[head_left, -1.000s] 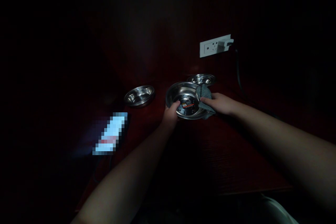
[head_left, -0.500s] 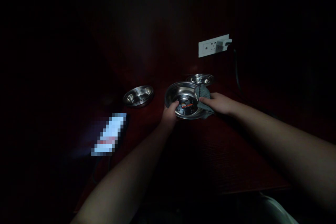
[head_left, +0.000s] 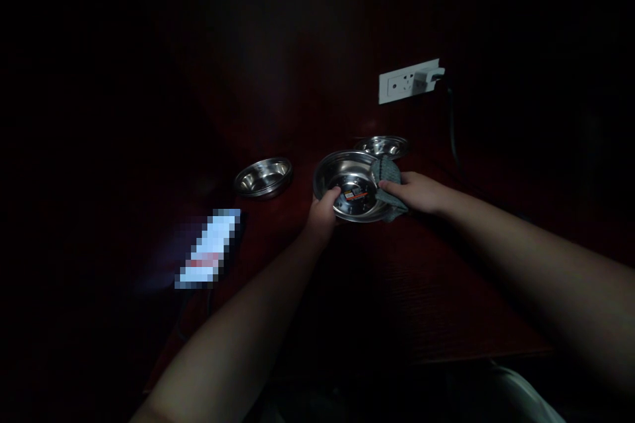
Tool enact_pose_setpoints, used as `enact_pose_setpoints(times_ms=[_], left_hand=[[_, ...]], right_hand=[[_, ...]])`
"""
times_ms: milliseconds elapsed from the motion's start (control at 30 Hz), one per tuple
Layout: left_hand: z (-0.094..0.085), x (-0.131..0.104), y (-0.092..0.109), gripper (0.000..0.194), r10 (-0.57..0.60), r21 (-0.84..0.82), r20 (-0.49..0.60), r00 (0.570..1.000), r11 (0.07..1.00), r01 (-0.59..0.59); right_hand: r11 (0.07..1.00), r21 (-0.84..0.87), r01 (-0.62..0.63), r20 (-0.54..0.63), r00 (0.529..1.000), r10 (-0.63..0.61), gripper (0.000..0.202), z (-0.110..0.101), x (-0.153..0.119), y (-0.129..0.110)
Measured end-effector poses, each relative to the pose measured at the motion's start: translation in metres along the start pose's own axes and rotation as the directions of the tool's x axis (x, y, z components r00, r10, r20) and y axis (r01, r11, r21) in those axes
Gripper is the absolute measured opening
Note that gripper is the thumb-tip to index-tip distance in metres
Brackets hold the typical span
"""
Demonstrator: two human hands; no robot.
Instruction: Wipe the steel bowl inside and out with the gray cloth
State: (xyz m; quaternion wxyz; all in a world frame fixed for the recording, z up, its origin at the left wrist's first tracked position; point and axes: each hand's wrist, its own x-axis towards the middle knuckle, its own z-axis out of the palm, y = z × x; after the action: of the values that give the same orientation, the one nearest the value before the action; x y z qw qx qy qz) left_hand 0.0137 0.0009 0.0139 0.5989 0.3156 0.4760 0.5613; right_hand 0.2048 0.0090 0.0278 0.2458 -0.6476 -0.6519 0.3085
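A shiny steel bowl with a small printed label inside its base is held up, tilted towards me, between both hands. My left hand grips its near left rim, thumb inside the bowl and the other fingers hidden beneath. At the right rim, my right hand is closed on a grey-green cloth, which is folded over the edge of the bowl. The fingers under the cloth are out of sight.
Steel bowls stand to the left on the dark red table; another steel dish is behind the held bowl. A lit, pixelated phone lies at left. A wall socket holds a plug with a hanging cable.
The view has shifted slightly, moving the surroundings a little in the frame. Both hands keep their hold on the bowl and cloth, with hardly any other difference.
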Motion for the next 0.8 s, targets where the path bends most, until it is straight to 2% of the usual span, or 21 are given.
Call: enact_pose_setpoints(times_ms=[533, 800], left_hand=[[0.0016, 0.0000, -0.0007, 0.047, -0.015, 0.006, 0.006, 1.000, 1.000, 0.015], [0.0020, 0.0000, -0.0005, 0.048, -0.007, -0.015, -0.002, 1.000, 1.000, 0.007]], right_hand=[[0.977, -0.213, -0.018, -0.030, 0.999, 0.011, 0.047, -0.0026, -0.0048, -0.0069], [0.978, -0.208, 0.011, -0.040, 0.999, -0.020, 0.047, -0.0014, -0.0016, -0.0029]])
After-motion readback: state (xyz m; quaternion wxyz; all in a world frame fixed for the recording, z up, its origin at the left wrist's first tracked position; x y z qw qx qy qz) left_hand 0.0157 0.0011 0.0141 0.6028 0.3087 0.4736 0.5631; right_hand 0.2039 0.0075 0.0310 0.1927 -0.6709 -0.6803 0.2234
